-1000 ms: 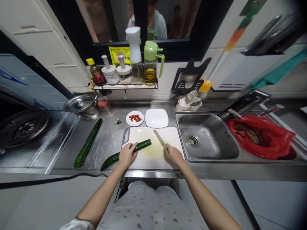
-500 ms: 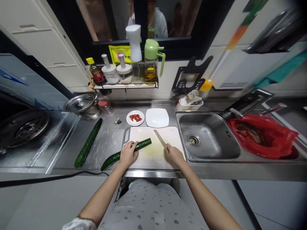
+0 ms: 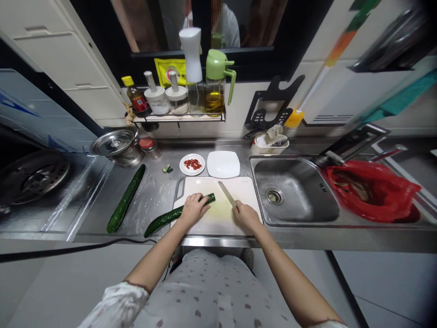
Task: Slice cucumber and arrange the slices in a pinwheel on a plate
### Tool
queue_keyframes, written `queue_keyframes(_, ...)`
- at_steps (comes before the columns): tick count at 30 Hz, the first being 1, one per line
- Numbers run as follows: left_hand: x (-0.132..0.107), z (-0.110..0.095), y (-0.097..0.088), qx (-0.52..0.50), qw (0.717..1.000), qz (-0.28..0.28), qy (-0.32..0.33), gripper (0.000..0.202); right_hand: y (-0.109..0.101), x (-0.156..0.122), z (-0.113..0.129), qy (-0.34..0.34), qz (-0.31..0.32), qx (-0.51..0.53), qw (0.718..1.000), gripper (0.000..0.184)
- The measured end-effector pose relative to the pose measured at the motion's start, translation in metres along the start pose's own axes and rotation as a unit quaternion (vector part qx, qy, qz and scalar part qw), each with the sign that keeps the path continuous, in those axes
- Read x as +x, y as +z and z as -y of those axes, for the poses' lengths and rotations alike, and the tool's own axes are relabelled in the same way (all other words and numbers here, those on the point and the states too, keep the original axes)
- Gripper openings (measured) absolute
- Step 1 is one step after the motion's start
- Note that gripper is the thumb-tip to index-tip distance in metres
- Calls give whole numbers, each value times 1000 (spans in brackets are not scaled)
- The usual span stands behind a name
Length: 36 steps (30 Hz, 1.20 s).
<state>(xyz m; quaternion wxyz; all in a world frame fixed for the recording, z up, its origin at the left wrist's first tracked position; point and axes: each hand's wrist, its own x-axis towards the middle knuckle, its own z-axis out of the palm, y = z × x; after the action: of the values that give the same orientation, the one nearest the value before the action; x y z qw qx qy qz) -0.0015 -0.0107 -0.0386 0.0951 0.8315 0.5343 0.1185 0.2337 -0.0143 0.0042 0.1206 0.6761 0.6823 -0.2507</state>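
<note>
A white cutting board [image 3: 241, 191] lies on the steel counter in front of me. A long green cucumber [image 3: 164, 219] lies slanted across the board's left edge, its cut end near the board's middle. My left hand [image 3: 193, 209] presses down on the cucumber near that end, fingers curled over it. My right hand [image 3: 245, 215] is closed round the handle of a knife [image 3: 226, 193]. The blade points up and left over the board, a short way right of the cucumber's end.
A second whole cucumber [image 3: 125, 198] lies on the counter to the left. Behind the board are a small dish of red chilli [image 3: 192, 164], a white square plate [image 3: 223, 164] and cucumber ends [image 3: 167, 169]. The sink [image 3: 293, 196] is right, a red bag [image 3: 370, 189] beyond it, a steel pot [image 3: 118, 146] at the back left.
My left hand has slid along the cucumber toward its cut end, closer to the knife. The knife hand has hardly moved. The camera has tilted slightly.
</note>
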Motion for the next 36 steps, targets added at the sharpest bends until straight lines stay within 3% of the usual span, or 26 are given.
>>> queue_keyframes(5,9,5,2,-19,1000,-6,-11,34,-2,-1,0,14,-8,-2,1000,37)
queue_keyframes(12,10,7,10,5,999,10,31,42,-1,-2,1,2,-9,-6,1000,30)
queue_keyframes(24,9,8,12,15,999,11,38,46,5,-11,43,-31,-50,70,996,30)
queue_keyframes(36,9,10,16,27,999,3,47,48,7,-9,53,-44,-54,66,995,27)
